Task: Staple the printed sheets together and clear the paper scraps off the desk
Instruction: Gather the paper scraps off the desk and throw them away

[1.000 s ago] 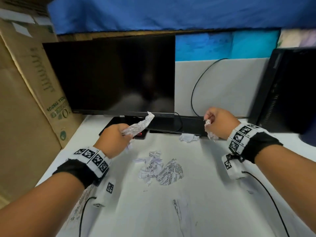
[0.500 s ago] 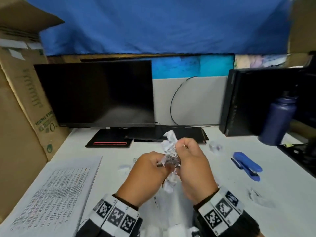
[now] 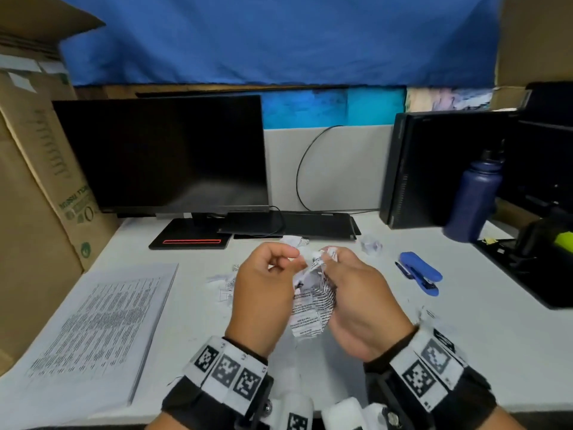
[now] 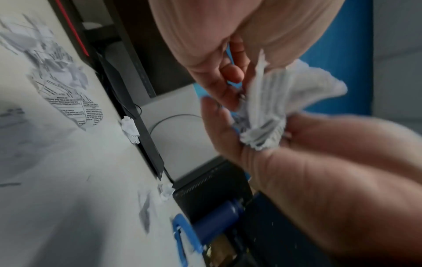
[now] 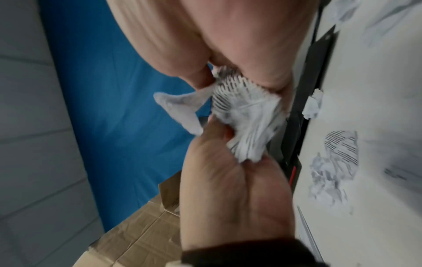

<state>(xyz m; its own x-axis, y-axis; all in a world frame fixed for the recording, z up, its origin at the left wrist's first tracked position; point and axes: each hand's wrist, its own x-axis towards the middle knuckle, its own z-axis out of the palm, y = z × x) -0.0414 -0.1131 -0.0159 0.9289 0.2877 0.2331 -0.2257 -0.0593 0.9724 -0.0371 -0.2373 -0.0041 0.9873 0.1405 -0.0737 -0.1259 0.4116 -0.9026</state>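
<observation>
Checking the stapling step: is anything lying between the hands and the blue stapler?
Nothing visible lies between them. The stapler sits on bare desk just off the right hand. But that hand's grip is full of crumpled scraps, which the left hand touches.

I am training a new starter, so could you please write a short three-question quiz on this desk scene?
1. True or false: the blue stapler lies on the white desk, untouched.
2. Which hand grips the crumpled wad of printed paper scraps? A) left hand B) right hand C) neither
3. Fill in: the stack of printed sheets lies to the person's ____.

Key: 1 true; 2 B, its fingers curl round the wad; 3 left.
</observation>
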